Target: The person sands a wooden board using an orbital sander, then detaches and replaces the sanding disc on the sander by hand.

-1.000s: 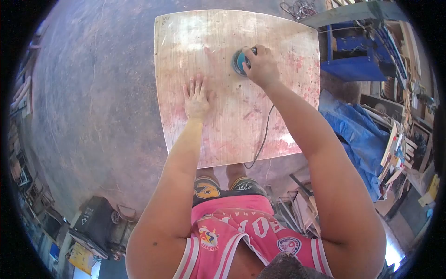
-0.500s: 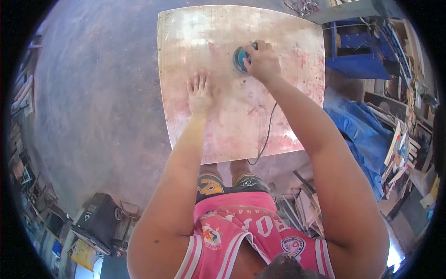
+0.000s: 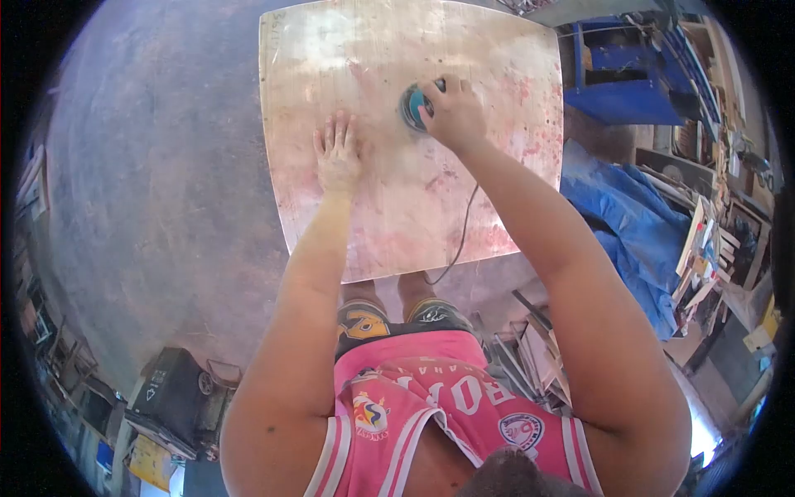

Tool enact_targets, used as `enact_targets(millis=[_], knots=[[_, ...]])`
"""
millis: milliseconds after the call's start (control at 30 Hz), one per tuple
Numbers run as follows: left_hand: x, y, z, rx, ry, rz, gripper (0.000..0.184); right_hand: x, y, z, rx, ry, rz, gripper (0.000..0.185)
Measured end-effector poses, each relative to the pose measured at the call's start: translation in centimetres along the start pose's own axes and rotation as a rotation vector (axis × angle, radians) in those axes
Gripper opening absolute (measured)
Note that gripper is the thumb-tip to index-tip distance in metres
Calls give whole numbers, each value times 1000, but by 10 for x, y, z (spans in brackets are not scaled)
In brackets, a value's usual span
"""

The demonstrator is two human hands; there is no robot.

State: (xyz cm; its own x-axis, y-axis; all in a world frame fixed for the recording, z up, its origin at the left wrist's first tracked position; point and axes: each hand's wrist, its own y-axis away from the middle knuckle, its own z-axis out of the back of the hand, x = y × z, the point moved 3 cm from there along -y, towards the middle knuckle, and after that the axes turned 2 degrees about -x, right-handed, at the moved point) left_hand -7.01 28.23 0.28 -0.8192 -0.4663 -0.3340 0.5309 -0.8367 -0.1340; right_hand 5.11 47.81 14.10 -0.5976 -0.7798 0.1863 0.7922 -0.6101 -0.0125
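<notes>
A large wooden board (image 3: 397,207) with reddish stains and dark specks lies in front of me. My right hand (image 3: 454,112) is wrapped round a teal and black power sander (image 3: 416,106), which rests on the board right of its middle. From the tool a dark cord (image 3: 465,228) runs down over the board's near edge. My left hand (image 3: 338,156) lies flat on the board to the left, fingers spread and holding nothing.
To the right stand a blue frame (image 3: 621,101), a crumpled blue tarp (image 3: 625,211) and stacked wood scraps (image 3: 704,257). Lower left is a black wheeled bin (image 3: 170,393). Offcuts (image 3: 534,356) lie right of my legs. Concrete floor (image 3: 166,190) spreads left.
The whole view has shifted, so the board sits slightly higher and further left. My right hand keeps its hold on the sander, with little movement over the board. My left hand stays flat.
</notes>
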Motion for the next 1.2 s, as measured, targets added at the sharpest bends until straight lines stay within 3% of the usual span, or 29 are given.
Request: enact_targets(millis=[133,367,433,667,867,933,967,1033,1200], knots=[[-1,0,-1,28,-13,12,65,1,-13,0,-96,38,7,37],[-2,0,1,53,-8,18,66,11,15,1,-42,7,39,38],[0,0,0,48,14,15,67,4,12,3,-32,16,-103,38],[0,0,2,8,55,1,69,1,37,2,-74,35,-36,38],[-29,-17,17,37,110,40,83,6,-2,-1,-85,59,-115,36],[-61,-31,22,43,404,-33,86,17,0,-3,-114,39,-62,36],[-73,-35,16,48,402,-37,86,23,5,-3,-127,29,-7,36],[-90,-49,1,-134,777,-127,82,32,13,-1,-98,34,4,35],[-81,-94,-33,-118,705,-148,72,18,-3,-8,-107,25,51,34]])
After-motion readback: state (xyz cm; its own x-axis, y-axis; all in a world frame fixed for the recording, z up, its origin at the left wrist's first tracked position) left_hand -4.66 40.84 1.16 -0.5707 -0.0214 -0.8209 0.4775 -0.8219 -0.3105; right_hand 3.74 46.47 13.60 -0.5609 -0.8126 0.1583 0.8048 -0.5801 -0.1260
